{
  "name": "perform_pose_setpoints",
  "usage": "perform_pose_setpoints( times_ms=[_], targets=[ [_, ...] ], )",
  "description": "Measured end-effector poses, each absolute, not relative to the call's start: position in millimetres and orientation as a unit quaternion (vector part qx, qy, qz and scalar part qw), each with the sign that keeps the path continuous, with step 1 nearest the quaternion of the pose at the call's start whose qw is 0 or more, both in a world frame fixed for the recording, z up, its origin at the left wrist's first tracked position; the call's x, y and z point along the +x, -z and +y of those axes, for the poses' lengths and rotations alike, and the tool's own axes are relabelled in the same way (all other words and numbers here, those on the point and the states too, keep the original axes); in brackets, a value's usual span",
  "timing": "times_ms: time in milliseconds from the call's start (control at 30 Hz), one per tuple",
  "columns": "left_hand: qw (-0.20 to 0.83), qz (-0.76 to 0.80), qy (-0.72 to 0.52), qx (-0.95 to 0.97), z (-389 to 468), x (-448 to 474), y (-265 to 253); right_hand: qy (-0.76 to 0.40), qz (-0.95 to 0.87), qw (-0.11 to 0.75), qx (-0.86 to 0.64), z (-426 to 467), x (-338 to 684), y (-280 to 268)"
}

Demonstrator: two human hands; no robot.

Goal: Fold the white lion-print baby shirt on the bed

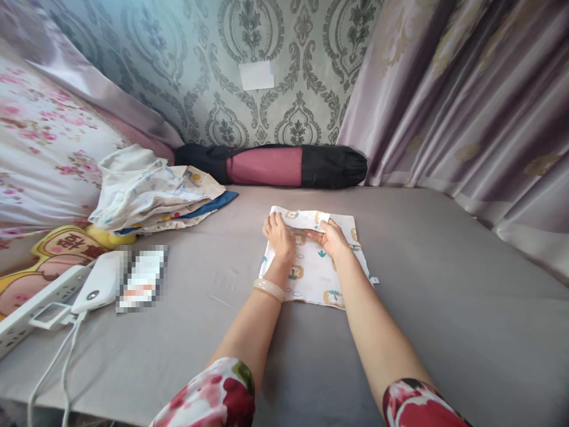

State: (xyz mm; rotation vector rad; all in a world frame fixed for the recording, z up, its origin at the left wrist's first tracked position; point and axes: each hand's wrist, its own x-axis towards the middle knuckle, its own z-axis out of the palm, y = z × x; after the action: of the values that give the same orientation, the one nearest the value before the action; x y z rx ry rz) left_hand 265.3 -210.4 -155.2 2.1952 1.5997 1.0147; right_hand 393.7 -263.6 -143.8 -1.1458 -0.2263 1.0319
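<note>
A white cloth printed with tan lion faces and green leaves lies folded on the grey sheet, and a small label sticks out at its right side. Its far part is turned over in a band toward me. My left hand grips the band's left end, fingers bent over it; the thumb is partly hidden. On the band's right end, my right hand pinches the fabric with the thumb on top and fingers beneath. A pale bangle circles my left wrist.
A pile of clothes sits at the left. Nearer are a white power bank with cables, a power strip and a blurred-out item. A black and pink roll bag lies along the wall; curtains hang right.
</note>
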Motion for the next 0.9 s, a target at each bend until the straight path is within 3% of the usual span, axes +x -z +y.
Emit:
perform_pose_setpoints(
  times_ms=[233,567,900],
  targets=[
    [0.188,0.621,-0.311,0.694,-201,258,152,-0.41,-0.093,0.74,-0.524,-273,414,140],
    [0.152,0.621,-0.274,0.719,-195,256,155,-0.349,-0.113,0.755,-0.544,-275,437,146],
    [0.14,0.608,-0.265,0.735,-197,258,158,-0.278,-0.1,0.705,-0.644,-275,439,147]
  ],
)
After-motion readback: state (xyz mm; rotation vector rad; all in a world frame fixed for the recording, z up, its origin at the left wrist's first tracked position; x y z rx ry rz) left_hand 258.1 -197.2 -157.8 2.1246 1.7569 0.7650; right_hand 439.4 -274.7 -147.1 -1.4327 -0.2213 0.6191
